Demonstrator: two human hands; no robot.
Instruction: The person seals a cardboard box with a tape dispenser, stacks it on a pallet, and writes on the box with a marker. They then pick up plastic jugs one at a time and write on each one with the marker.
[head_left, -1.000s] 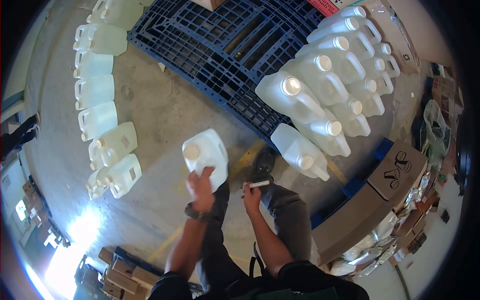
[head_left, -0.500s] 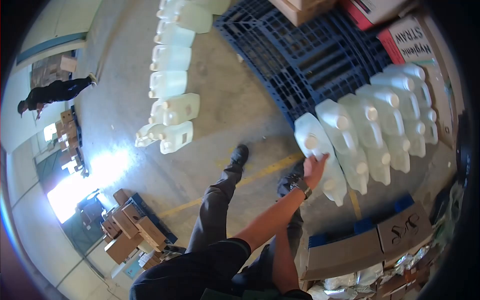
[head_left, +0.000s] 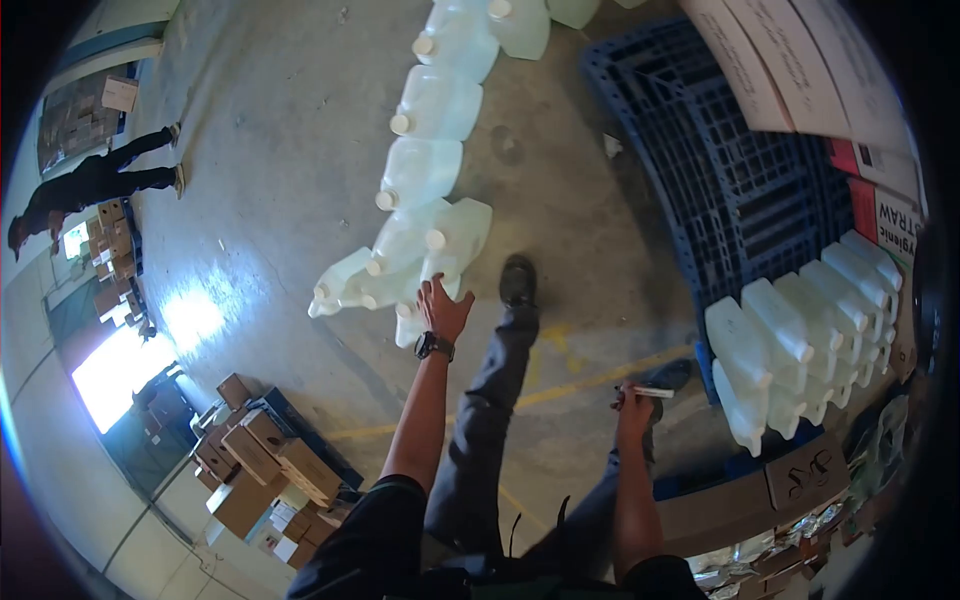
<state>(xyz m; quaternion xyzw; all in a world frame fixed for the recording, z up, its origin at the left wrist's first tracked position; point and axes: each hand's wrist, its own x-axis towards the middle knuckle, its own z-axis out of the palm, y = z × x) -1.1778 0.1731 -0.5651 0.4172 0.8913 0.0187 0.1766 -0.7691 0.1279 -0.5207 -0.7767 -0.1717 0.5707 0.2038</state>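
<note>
My left hand (head_left: 445, 308), with a dark watch at its wrist, reaches out with fingers spread over the near end of a row of translucent white plastic jugs. Its fingertips are right at a capped jug (head_left: 462, 232) that overlaps its neighbours, and the hand partly covers another jug (head_left: 407, 325). In my right hand (head_left: 630, 408), held low over my right leg, is a white marker (head_left: 654, 392) gripped in closed fingers. A second group of jugs (head_left: 740, 345) stands in rows at the right.
A blue plastic pallet (head_left: 690, 150) lies at the upper right, with cartons (head_left: 770, 60) along its far side. Cardboard boxes (head_left: 248, 450) are stacked at lower left. A person in dark clothes (head_left: 95, 185) stands at far left. A yellow line crosses the floor.
My left hand has left the jug at the right and swung over to the row at the left. The view has turned left, and my right hand with the marker has come into sight.
</note>
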